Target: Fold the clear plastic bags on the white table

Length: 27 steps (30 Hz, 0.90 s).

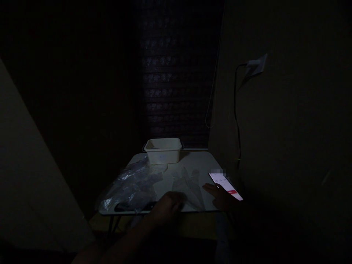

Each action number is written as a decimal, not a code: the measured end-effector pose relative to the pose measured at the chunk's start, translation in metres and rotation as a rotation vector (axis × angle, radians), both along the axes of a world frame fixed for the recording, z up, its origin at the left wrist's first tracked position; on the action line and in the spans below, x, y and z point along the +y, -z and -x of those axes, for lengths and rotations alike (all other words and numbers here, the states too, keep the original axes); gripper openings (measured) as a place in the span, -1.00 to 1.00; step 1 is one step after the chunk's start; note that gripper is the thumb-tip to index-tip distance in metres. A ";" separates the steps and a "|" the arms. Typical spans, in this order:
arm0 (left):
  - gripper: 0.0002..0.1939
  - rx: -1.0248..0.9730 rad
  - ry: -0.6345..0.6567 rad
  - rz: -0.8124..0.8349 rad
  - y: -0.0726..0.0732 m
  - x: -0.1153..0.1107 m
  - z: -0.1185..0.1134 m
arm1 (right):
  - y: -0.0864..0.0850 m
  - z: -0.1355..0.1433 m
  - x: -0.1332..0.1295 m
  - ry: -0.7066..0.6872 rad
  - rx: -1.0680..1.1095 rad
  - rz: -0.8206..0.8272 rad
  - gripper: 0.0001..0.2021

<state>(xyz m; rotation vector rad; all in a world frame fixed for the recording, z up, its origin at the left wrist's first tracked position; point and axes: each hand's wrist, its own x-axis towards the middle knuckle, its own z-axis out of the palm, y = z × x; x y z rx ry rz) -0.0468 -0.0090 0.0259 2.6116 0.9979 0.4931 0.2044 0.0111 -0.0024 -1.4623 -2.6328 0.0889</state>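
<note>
Left hand (169, 205): head view showed fingers curled by the clear bag's (189, 189) near edge; too dark to tell if it gripped any.
Right hand (218, 197): open, fingers stretched, nothing visibly held, next to the phone (225, 184).
Clear bag: lay spread on the surface (192, 159), between plastic pile (134, 183) and phone.
Bag risk: thin film in dim light looked easy to mis-pinch or tear.
Phone risk: a wrist swing seemed likely to knock it off.

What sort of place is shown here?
Probably a dim corner of a home room: a small table stands before a covered window, and a plugged-in cable hangs down the right wall.
</note>
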 end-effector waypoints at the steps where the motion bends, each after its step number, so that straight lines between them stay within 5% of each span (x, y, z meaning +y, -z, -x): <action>1: -0.68 -0.044 -0.025 0.035 -0.002 0.001 0.000 | 0.002 -0.001 -0.002 -0.002 0.020 0.005 -0.40; 5: -0.70 -0.218 -0.095 0.128 -0.006 0.010 -0.001 | 0.006 0.008 -0.002 0.015 0.193 -0.023 -0.45; 10: -0.73 -0.423 -0.211 0.237 -0.015 0.015 -0.005 | 0.000 0.033 0.010 0.014 0.520 -0.005 -0.76; 14: -0.46 -0.475 -0.332 0.311 -0.017 0.021 0.000 | -0.010 0.043 0.018 0.205 0.644 0.078 -0.80; 16: -0.44 -0.445 -0.407 0.364 -0.011 0.029 0.004 | -0.012 0.043 0.023 0.278 0.669 0.119 -0.77; 20: -0.87 -0.476 -0.475 0.445 0.009 0.048 0.009 | -0.008 0.038 0.031 0.327 0.814 0.191 -0.72; 27: -0.87 -0.743 -0.548 0.662 0.028 0.058 0.003 | 0.004 0.041 0.031 0.312 1.476 0.473 -0.75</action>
